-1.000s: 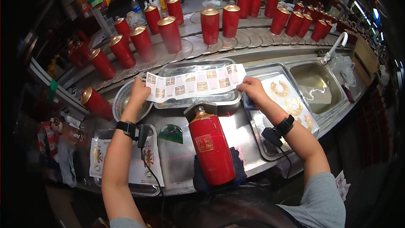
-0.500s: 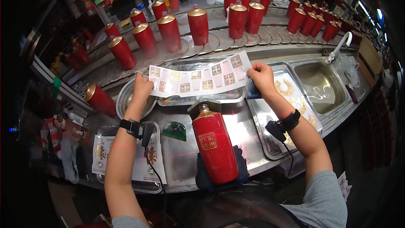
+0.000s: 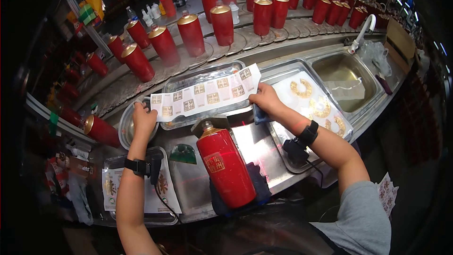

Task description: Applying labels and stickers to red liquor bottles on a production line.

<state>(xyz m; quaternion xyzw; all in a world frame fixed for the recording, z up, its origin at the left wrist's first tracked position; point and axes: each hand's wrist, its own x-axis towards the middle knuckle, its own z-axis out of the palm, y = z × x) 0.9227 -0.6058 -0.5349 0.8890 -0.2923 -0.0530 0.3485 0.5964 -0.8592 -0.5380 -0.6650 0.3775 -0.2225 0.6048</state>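
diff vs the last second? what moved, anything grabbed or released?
The conveyor bottles shifted left along the belt. The label sheet stayed stretched between the left hand and right hand, now tilted a bit more, right end higher; nothing grabbed or let go. The big red bottle in front and the trays stayed put.
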